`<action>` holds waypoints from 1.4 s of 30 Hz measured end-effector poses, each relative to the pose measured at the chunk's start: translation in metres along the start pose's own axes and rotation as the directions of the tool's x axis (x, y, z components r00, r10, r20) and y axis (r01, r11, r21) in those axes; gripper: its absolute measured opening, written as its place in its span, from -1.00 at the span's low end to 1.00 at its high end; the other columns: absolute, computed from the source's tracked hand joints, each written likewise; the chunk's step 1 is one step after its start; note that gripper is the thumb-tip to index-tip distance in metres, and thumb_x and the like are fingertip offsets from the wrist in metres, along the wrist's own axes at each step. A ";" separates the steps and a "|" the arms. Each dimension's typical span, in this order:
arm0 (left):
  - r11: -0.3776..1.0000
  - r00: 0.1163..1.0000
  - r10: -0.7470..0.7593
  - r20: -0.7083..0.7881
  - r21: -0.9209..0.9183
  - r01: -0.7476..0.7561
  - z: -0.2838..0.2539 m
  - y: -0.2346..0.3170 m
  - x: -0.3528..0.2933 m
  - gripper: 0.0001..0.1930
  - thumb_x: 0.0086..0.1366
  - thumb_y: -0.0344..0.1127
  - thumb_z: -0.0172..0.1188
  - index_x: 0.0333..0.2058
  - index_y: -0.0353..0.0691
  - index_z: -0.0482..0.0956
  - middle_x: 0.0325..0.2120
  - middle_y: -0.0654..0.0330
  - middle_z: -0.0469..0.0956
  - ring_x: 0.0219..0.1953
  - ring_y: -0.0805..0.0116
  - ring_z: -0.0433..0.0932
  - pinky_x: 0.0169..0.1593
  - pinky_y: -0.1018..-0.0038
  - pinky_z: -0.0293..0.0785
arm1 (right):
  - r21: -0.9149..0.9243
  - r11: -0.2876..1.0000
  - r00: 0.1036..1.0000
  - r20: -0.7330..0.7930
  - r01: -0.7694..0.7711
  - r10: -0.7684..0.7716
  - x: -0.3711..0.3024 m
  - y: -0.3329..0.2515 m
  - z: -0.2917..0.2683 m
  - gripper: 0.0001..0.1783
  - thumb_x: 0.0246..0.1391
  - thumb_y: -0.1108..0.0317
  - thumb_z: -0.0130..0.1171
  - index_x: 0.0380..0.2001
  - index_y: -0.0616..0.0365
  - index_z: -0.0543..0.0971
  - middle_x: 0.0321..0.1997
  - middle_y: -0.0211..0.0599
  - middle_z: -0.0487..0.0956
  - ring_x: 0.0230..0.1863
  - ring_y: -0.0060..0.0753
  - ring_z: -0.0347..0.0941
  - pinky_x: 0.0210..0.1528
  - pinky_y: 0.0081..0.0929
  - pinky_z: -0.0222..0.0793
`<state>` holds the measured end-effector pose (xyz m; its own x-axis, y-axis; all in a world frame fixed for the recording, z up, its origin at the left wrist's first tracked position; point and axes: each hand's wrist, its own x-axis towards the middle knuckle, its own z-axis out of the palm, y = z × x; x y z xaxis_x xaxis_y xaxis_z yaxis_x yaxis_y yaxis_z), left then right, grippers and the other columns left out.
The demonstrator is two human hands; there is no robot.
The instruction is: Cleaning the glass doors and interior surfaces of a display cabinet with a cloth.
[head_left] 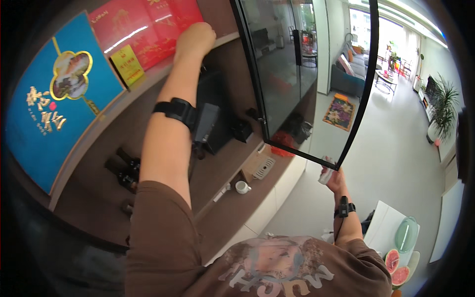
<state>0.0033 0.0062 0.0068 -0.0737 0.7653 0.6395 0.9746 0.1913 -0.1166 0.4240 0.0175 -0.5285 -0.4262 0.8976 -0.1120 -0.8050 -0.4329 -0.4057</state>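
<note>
My left hand (195, 40) is raised to the upper shelf, closed, in front of a glossy red gift box (143, 24). Whatever its fingers hold, if anything, is hidden. My right hand (336, 181) is at the bottom corner of the black-framed glass cabinet door (287, 74), which stands open. Its fingers are closed around a white, tissue-like thing (324, 177). Left of the red box stand a small yellow box (127, 65) and a large blue gift box (62, 94). Both of my wrists wear black straps with small devices.
Dark bottles (123, 171) lie on the lower shelf. A white mug (242, 187) sits on the counter near a wooden tray-like stand (260, 166) and a red bag (283, 143). Behind me at the right, a white table (383, 225) bears a glass bowl (406, 234) and cut watermelon (400, 275).
</note>
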 end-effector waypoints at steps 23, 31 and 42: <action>0.610 0.913 0.276 0.300 -0.789 0.075 0.222 0.020 -0.404 -0.80 0.14 -0.30 0.27 -0.30 -0.29 0.65 -0.49 0.03 0.63 -0.43 0.23 0.61 -0.27 0.34 0.49 | -0.779 0.500 0.378 0.363 -0.379 0.852 -0.011 0.185 0.086 -0.63 0.17 0.13 0.28 -0.03 -0.01 0.46 -0.34 -0.62 0.48 -0.35 -0.67 0.39 -0.28 -0.68 0.32; 0.226 0.708 -0.037 0.706 -0.684 0.694 0.172 -0.018 -0.463 -0.75 0.40 -0.24 0.12 -0.08 -0.22 0.63 -0.32 0.25 0.66 -0.32 0.44 0.62 -0.24 0.46 0.54 | -0.881 0.407 0.483 0.255 -0.240 0.838 0.011 0.234 0.127 -0.74 0.16 0.11 0.30 -0.20 -0.05 0.53 -0.43 -0.65 0.45 -0.39 -0.67 0.37 -0.30 -0.61 0.31; 0.382 0.848 -0.191 0.494 -0.759 0.527 0.145 -0.023 -0.521 -0.55 0.23 -0.03 0.35 -0.03 -0.22 0.61 -0.20 0.20 0.66 -0.20 0.38 0.63 -0.11 0.41 0.54 | -0.849 0.461 0.741 0.131 -0.260 0.659 0.012 0.292 0.142 -0.69 0.11 0.12 0.37 -0.29 0.04 0.50 -0.47 -0.55 0.48 -0.48 -0.60 0.38 -0.46 -0.56 0.29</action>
<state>-0.0111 -0.3077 -0.4334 -0.3532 0.9161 0.1898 0.4937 0.0102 0.8696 0.1252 -0.1096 -0.5190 -0.9002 0.3690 -0.2314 0.0900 -0.3622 -0.9277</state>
